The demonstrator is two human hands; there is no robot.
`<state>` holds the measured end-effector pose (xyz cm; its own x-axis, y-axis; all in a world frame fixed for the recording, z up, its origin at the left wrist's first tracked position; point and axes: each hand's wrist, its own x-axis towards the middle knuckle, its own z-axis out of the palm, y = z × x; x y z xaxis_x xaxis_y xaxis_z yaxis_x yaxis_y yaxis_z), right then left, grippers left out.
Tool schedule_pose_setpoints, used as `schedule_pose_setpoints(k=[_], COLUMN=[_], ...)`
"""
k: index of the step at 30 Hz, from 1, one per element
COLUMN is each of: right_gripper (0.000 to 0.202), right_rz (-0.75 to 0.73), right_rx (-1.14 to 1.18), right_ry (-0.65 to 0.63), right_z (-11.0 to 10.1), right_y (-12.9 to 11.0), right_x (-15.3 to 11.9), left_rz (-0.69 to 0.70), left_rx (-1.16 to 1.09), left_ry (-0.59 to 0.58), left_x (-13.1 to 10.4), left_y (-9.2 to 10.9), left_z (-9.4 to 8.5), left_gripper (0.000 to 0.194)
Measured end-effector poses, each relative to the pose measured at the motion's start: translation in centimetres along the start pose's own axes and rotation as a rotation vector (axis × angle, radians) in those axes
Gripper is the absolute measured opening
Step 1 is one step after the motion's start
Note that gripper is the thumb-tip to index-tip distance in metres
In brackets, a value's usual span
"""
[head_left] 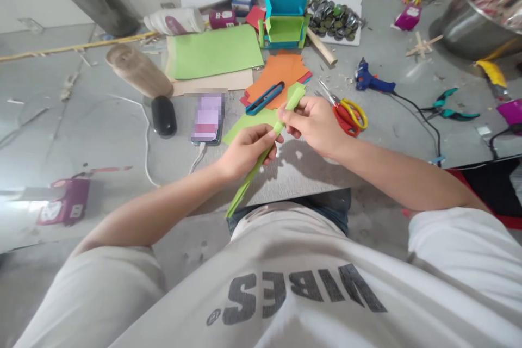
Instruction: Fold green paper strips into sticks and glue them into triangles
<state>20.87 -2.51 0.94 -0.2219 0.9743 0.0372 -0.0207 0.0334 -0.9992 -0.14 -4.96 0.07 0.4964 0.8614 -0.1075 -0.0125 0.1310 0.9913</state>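
Strip (252,173) pinched in left hand (253,145) and right hand (313,122), apparently a folding step; next move likely needs even pressure.

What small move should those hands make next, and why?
Perhaps slide the left hand down the green paper strip, pressing it flat: left and right hand pinch close together, leaving the lower end unheld, its layered edges showing.

Black mouse (163,116) near phone (208,117), blue glue gun (374,82) near teal pliers (449,112)
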Motion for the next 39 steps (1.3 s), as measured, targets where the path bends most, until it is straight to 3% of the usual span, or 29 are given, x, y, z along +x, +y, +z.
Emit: schedule_pose_setpoints(k=[5,10,14,17,19,22,25,29,32,35,39], right_gripper=[0.074,0.051,0.046,0.013,0.016,0.024,0.047,0.058,0.059,0.059,0.053], right_rz=[0.053,0.091,-0.149,-0.349,-0.361,-0.18,0.009,0.144,0.216,0.275,0.284], right_rx=[-0.047,-0.054,-0.235,-0.421,-0.456,-0.363,-0.175,0.02,0.113,0.172,0.042], right_ry=[-0.083,-0.029,0.078,0.021,-0.033,-0.031,0.018,0.014,0.004,-0.007,-0.069], right_z=[-1.1,-2.2,-2.9,-3.8,-4.3,-4.3,-3.3,-1.3,-0.1,0.7,0.8], right_y=[0.4,2.2,3.7,3.8,3.5,3.0,2.7,2.8,2.9,3.0,2.5], right_x=[0.8,0.2,0.4,1.0,1.4,1.6,1.4,0.5,-0.3,-1.0,-1.3], left_rz=[-0.063,-0.168,-0.31,-0.419,-0.457,-0.395,-0.248,-0.069,-0.025,-0.003,-0.011], left_rx=[-0.018,-0.131,-0.365,-0.501,-0.54,-0.549,-0.471,-0.288,-0.148,0.039,0.065], left_ry=[0.111,0.129,-0.077,-0.244,-0.245,-0.049,0.171,0.421,0.599,0.668,0.649], left_x=[0.7,1.0,2.2,2.9,3.1,3.0,2.8,2.7,3.1,3.5,3.8], left_y=[-1.5,-2.0,-1.3,-0.7,-0.5,-0.7,-0.9,-1.1,-1.7,-2.3,-2.7], left_z=[-0.4,-0.8,-1.6,-2.8,-3.7,-4.7,-4.3,-1.4,1.3,2.9,2.8], left_gripper=[0.064,0.075,0.071,0.055,0.044,0.027,0.023,0.036,0.039,0.047,0.06])
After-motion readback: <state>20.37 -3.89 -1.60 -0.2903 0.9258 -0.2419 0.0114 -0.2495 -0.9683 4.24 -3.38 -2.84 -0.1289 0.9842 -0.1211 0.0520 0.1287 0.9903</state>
